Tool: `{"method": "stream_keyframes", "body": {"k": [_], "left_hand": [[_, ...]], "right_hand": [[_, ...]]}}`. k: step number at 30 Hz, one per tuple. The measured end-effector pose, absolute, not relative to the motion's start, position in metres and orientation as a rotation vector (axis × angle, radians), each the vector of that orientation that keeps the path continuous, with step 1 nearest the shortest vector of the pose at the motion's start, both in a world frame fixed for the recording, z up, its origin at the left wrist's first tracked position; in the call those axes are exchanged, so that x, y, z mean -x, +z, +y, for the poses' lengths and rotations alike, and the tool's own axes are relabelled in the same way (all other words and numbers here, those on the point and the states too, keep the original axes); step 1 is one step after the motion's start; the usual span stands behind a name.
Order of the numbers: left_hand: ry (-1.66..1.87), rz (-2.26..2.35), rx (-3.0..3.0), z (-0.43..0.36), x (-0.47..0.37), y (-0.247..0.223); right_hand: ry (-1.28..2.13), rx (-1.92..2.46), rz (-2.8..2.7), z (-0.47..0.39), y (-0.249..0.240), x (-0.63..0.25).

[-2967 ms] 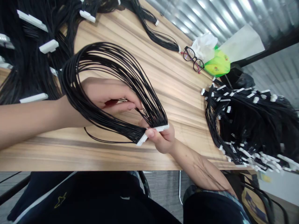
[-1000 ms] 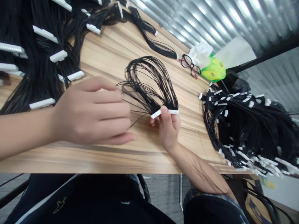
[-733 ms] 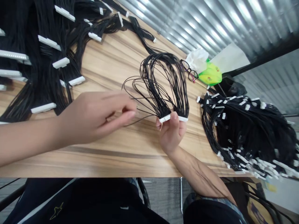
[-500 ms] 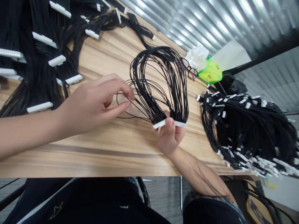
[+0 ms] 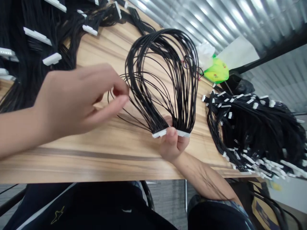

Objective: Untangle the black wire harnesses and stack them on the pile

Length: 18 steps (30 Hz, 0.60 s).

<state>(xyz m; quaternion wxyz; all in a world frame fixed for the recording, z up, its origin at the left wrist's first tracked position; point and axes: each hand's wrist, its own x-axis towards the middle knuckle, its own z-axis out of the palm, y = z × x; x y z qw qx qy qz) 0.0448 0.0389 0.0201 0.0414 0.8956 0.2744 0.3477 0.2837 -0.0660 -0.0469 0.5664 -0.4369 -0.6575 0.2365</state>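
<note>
A looped black wire harness [image 5: 183, 76] stands upright above the wooden table [image 5: 96, 163], its two white connectors [image 5: 159, 133] side by side at the bottom. My right hand [image 5: 173, 143] pinches the inner ends of both connectors, thumb in front. At the loop's left edge, my left hand [image 5: 81, 99] has its thumb and index fingertips close together on thin black wires, and a few loose strands curve out below them. The exact contact at those fingertips is partly hidden.
Black harnesses with white connectors [image 5: 52, 59] cover the table's left back. Another large pile [image 5: 259, 127] lies at the right. Behind the loop are glasses [image 5: 188, 62], a green bag [image 5: 217, 70] and a white sheet [image 5: 237, 52], near a corrugated metal wall [image 5: 203, 19].
My left hand has moved left and nearer the camera, with the thin wires at its fingertips. The loop looks larger and reaches higher; its connectors sit slightly lower in my right hand.
</note>
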Motion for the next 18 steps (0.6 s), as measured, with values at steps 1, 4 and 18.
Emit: {"method": "stream_keyframes", "body": {"k": [1, 4, 18], "left_hand": [[1.036, 0.929, -2.685, 0.043, -0.046, 0.021], [1.021, 0.957, -2.588, 0.051, -0.049, 0.018], [1.109, 0.603, -2.670, 0.063, -0.041, 0.006]], "right_hand": [[0.587, 0.969, -1.472, -0.065, -0.046, -0.281], [0.667, 0.816, -1.312, -0.062, -0.042, -0.273], [0.962, 0.795, -1.393, -0.064, -0.034, -0.276]]}}
